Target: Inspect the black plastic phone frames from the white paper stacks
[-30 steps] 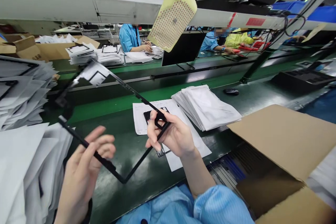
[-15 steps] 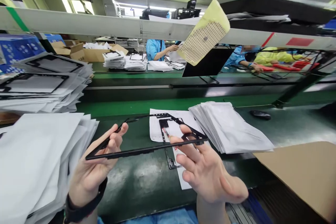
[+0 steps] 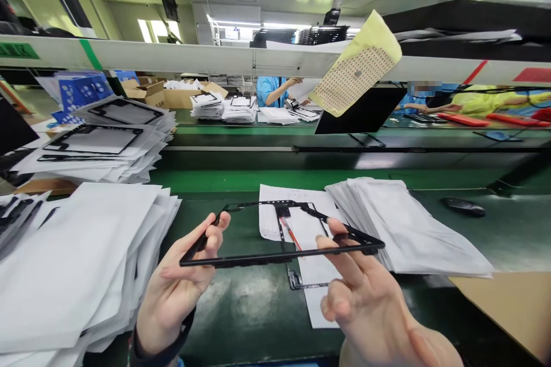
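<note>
A thin black rectangular frame (image 3: 267, 257) is held up, tilted, above the green table. My left hand (image 3: 183, 278) grips its left side between thumb and fingers. At the right end, my right hand (image 3: 365, 292) holds the frame with its upper fingers, the lower ones curled. Beneath, a second black frame (image 3: 294, 280) lies partly on white paper sheets (image 3: 321, 312). A red, pen-like item (image 3: 291, 234) rests within that second frame. The right fingers hide part of the lower frame.
White sleeves are stacked at left (image 3: 81, 252) and right (image 3: 404, 223). More black frames (image 3: 101, 139) top a rear-left pile. A mouse (image 3: 464, 207) and cardboard (image 3: 508, 304) are at right. A yellow sheet (image 3: 359, 66) hangs ahead. People work beyond.
The view has shifted, so the scene sits further right and slightly lower. Both hands still hold the black frame, and the right hand's lower fingers have curled in more.
</note>
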`<state>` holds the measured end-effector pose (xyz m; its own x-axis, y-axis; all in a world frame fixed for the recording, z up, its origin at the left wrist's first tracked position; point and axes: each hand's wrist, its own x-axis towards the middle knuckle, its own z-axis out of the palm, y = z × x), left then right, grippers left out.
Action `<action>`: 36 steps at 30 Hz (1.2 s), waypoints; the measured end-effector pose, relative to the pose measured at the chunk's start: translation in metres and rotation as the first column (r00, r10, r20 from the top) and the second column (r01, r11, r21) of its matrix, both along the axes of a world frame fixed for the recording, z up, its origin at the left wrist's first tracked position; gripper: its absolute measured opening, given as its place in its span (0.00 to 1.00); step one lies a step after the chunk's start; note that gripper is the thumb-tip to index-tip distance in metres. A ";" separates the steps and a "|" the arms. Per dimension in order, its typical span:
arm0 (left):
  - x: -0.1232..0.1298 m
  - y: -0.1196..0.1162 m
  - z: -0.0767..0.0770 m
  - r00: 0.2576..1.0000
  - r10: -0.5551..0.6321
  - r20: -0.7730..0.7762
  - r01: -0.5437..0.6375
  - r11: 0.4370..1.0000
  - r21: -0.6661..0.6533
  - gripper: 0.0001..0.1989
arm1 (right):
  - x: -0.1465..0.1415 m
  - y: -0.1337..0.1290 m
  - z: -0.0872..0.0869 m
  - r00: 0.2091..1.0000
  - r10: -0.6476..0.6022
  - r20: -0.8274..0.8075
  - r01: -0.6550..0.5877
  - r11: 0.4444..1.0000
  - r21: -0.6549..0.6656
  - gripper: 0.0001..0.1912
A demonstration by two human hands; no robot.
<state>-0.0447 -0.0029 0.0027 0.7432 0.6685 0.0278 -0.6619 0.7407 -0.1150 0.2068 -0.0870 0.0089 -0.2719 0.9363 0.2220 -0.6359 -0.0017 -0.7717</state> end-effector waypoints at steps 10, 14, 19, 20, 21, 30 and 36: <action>0.004 -0.021 0.017 0.962 0.114 -0.249 -0.123 0.992 -0.019 0.14 | 0.001 -0.003 -0.007 0.989 -0.128 -0.080 0.124 0.991 -0.054 0.40; 0.020 -0.026 0.028 0.735 0.285 -0.615 -0.395 0.917 -0.048 0.12 | -0.004 0.006 -0.005 0.971 -0.186 -0.150 0.173 0.980 -0.096 0.37; 0.045 -0.036 0.028 0.318 0.706 -0.633 -0.543 0.683 0.488 0.13 | -0.029 0.042 -0.002 0.932 -0.171 -0.319 0.093 0.965 -0.244 0.25; 0.049 -0.038 0.027 0.237 0.772 -0.590 -0.526 0.613 0.590 0.16 | -0.034 0.048 -0.002 0.937 -0.138 -0.322 0.044 0.959 -0.282 0.23; 0.051 -0.040 0.026 0.170 0.814 -0.556 -0.498 0.557 0.664 0.17 | -0.038 0.053 -0.003 0.938 -0.105 -0.329 -0.001 0.952 -0.305 0.22; 0.057 -0.055 0.029 -0.090 0.870 -0.485 -0.451 0.399 0.798 0.14 | -0.047 0.044 -0.006 0.891 0.039 -0.453 -0.170 0.953 -0.252 0.15; 0.053 -0.057 0.025 -0.158 0.876 -0.456 -0.417 0.360 0.835 0.12 | -0.046 0.039 -0.007 0.900 0.060 -0.432 -0.175 0.957 -0.231 0.17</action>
<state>0.0086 -0.0595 0.0278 -0.3708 0.9005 0.2273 -0.3074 -0.3499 0.8849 0.1607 -0.0484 0.0019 -0.3197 0.9428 0.0944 -0.8802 -0.2586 -0.3980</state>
